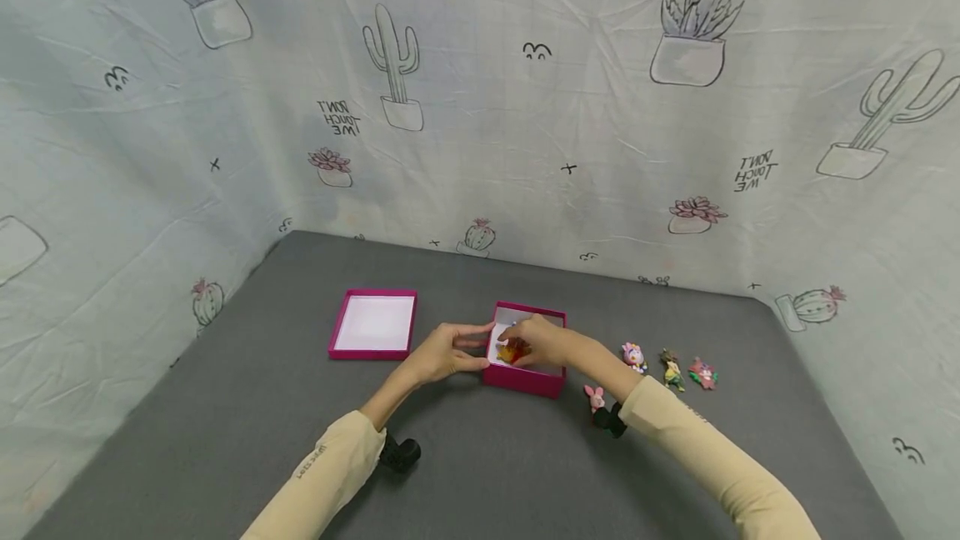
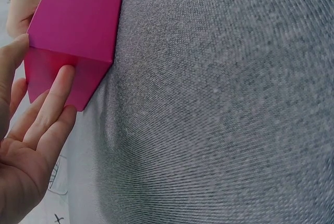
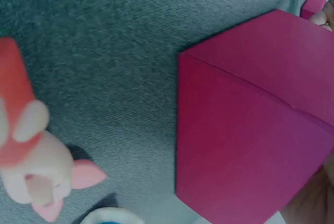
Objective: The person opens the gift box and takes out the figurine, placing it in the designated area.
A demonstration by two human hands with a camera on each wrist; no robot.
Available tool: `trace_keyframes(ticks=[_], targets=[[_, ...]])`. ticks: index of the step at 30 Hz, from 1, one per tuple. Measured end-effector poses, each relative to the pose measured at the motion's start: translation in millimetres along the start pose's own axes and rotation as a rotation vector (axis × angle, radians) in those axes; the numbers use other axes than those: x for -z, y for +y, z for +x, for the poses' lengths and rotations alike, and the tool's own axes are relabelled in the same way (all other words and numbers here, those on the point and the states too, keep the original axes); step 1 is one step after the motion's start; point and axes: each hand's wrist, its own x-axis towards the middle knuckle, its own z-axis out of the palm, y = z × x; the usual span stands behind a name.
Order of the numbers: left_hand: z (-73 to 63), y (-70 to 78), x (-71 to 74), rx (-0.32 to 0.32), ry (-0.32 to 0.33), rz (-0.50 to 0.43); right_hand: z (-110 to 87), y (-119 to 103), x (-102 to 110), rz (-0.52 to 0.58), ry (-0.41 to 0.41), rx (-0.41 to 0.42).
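Observation:
A magenta box [image 1: 525,382] with a white inside stands without its lid on the grey surface. My left hand [image 1: 441,352] touches its left side; in the left wrist view the straight fingers [image 2: 58,93] lie against that wall, the thumb near the top edge. Reaching over the rim, my right hand [image 1: 543,340] holds a small yellow-and-red figurine [image 1: 512,352] inside the box. Its details are partly hidden by the fingers. In the right wrist view the box wall [image 3: 245,140] covers most of that hand.
The magenta lid [image 1: 372,354] lies inside-up at the left. Right of the box are a pink-eared figurine [image 1: 595,396], a pink-and-purple figurine [image 1: 633,357], a green-and-yellow figurine [image 1: 672,371] and a reddish-pink figurine [image 1: 703,374]. A patterned cloth [image 1: 480,90] hangs behind.

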Motion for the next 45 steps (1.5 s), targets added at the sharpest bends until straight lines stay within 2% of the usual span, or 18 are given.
trace_keyframes(ticks=[3,7,15,22,25,29,32,37,42,45], targets=[[0.7,-0.8,0.4,-0.016,0.002,0.004,-2.6,-4,3,0.035,-0.034,-0.041],[1.4,-1.4,1.1,-0.024,0.001,0.009,-5.3,-5,8,0.063,-0.066,-0.047],[0.7,-3.4,1.6,-0.022,-0.002,0.010,-0.7,2,-2,0.071,-0.012,-0.017],[0.3,-1.7,-0.4,-0.011,0.001,0.011,-1.7,2,-5,0.096,0.027,-0.035],[0.7,-2.1,-0.9,-0.010,0.000,0.012,-4.5,4,-5,0.098,0.076,-0.035],[0.5,-4.2,-0.5,-0.005,0.005,0.004,-9.5,6,-4,0.123,0.188,-0.015],[0.4,-6.2,0.5,-0.017,0.005,0.002,-13.2,7,-6,0.203,0.262,-0.022],[0.6,-8.0,0.5,-0.023,-0.005,0.004,-18.0,8,-12,0.356,0.329,-0.049],[-0.9,-7.1,0.1,0.003,0.003,0.004,-22.1,5,-16,0.423,0.389,-0.022],[-2.0,-7.5,0.9,-0.006,0.007,0.006,-24.3,0,-17,0.458,0.436,-0.011]])
